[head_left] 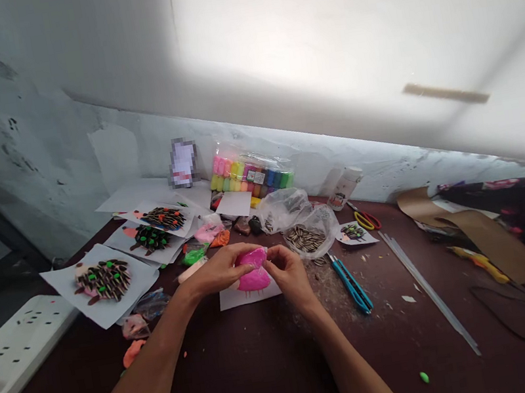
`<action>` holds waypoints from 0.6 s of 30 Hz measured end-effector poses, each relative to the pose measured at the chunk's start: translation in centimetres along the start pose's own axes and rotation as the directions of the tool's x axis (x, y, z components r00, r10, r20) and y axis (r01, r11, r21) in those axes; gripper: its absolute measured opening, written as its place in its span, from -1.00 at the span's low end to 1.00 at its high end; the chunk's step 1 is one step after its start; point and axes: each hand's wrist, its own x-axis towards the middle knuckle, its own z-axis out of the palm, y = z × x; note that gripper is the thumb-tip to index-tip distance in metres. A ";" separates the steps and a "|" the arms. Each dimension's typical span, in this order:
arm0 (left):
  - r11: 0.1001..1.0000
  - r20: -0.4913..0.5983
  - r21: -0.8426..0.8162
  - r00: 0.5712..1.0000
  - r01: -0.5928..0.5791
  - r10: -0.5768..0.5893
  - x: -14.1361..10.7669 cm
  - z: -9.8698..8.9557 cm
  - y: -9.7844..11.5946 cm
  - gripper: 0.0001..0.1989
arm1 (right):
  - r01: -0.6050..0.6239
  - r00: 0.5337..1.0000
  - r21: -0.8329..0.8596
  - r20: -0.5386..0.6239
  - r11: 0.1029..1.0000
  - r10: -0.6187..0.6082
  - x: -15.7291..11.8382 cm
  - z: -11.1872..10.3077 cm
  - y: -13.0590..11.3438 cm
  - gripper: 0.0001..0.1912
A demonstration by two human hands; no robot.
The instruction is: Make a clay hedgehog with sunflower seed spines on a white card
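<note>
Both hands meet over a packet of bright pink modelling clay [254, 280], whose glossy wrap shows at the top. My left hand [221, 268] grips its left side, fingers bent round it. On the right, my right hand [289, 275] pinches the packet's upper edge between thumb and fingers. Under them lies a white sheet of paper [232, 299] with thin lines on it, partly covered by the clay and hands. Just beyond my right hand, a clear plastic bag [329, 220] holds many striped seeds [305, 239].
Hedgehog-like seed figures on paper [103, 279] lie left, near a white power strip [21, 344]. Behind is a pack of coloured clays [254, 176]. To the right are a teal cutter [353, 285], scissors [368, 219], clear glue sticks [430, 293] and a yellow cutter [479, 262].
</note>
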 end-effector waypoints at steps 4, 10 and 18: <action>1.000 0.005 -0.004 1.000 0.011 -0.010 0.0 0.0 0.2 -0.58 | 0.195 0.970 -0.273 -0.091 0.942 -0.227 -0.5 -0.2 -0.9 -0.92; 1.000 -0.004 0.022 1.000 0.016 -0.016 -0.1 -0.2 0.5 -0.56 | 0.303 0.948 -0.358 0.018 0.883 -0.318 -0.5 -0.4 -1.3 -0.82; 0.992 0.013 0.114 0.998 0.060 -0.062 -0.2 -0.1 0.2 -0.53 | 0.326 0.939 -0.383 0.031 0.864 -0.341 -0.5 -0.3 -1.4 -0.85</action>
